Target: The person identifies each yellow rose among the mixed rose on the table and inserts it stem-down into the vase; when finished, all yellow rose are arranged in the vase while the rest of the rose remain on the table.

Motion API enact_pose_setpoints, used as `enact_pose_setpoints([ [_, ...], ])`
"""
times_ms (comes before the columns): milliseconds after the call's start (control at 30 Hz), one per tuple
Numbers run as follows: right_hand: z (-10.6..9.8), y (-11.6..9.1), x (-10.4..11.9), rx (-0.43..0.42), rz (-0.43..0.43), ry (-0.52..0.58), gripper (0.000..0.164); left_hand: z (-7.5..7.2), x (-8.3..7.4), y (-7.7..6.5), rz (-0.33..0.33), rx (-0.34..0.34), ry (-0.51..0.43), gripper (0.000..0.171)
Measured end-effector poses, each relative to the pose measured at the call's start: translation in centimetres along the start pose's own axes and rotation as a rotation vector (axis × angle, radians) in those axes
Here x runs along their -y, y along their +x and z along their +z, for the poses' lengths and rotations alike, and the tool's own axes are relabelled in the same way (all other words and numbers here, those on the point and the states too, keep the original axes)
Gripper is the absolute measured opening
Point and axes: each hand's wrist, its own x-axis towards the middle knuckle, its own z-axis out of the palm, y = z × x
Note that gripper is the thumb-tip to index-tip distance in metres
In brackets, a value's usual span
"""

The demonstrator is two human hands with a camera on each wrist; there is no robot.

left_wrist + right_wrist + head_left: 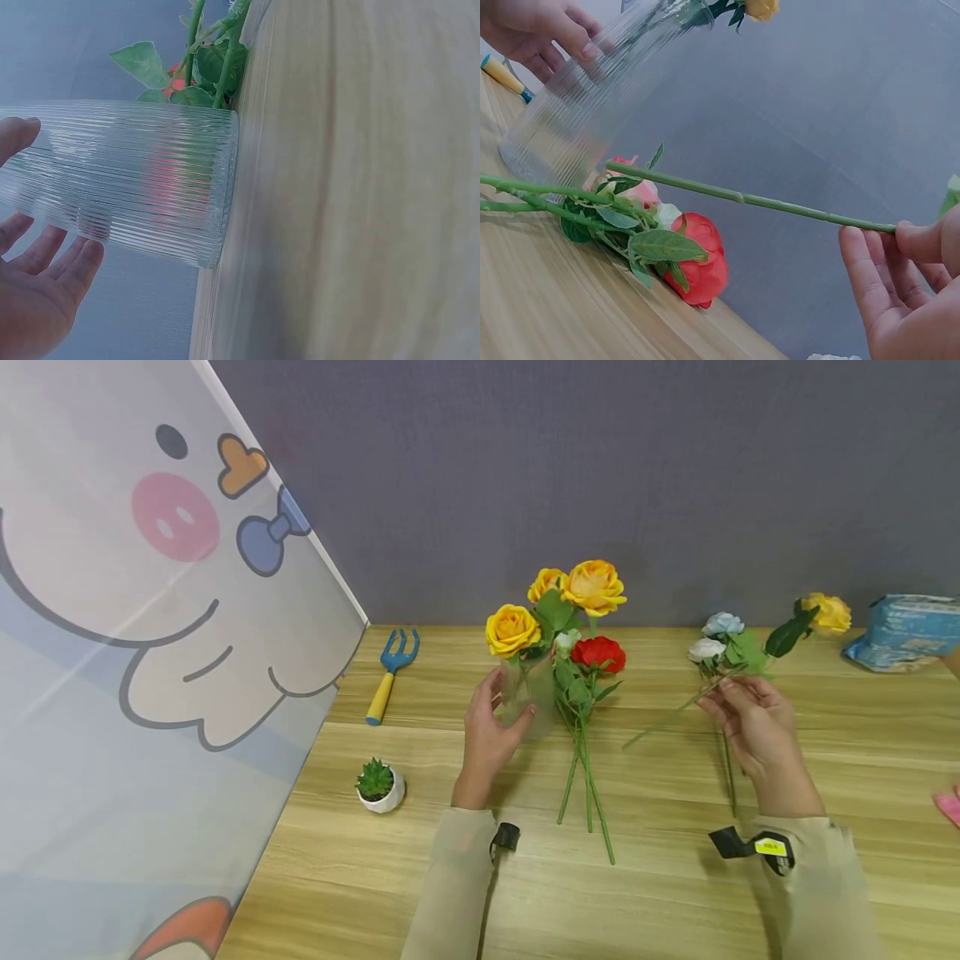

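My left hand [491, 731] holds a clear ribbed glass vase [534, 697], thumb on one side and fingers on the other. Several yellow roses [513, 630] stand in the vase. Between thumb and fingers, my right hand [757, 727] pinches the green stem [780, 205] of another yellow rose [827, 613]; its bloom points right and the stem's cut end points toward the vase. Beside the vase lie flowers with a red bloom [598, 654] and long bare stems. Near the right hand lie a light blue flower [723, 624] and a white flower [707, 650].
On the left are a toy fork [384, 689] with a yellow handle and a small potted succulent [381, 789]. A blue packet [903, 633] sits at the far right, with a pink object [948, 806] at the table's right side. A grey wall panel [450, 485] stands behind.
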Motion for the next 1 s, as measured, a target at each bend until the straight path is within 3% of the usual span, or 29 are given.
enact_pose_setpoints([
  [733,1.9,0.1,0.6,-0.278,-0.169,0.340,0.007,-0.1,0.0,0.0,-0.001,0.001,0.001,0.070],
  [1000,3.5,-0.2,0.7,-0.384,-0.275,0.373,0.013,0.0,0.1,0.1,-0.003,0.006,0.001,0.069],
])
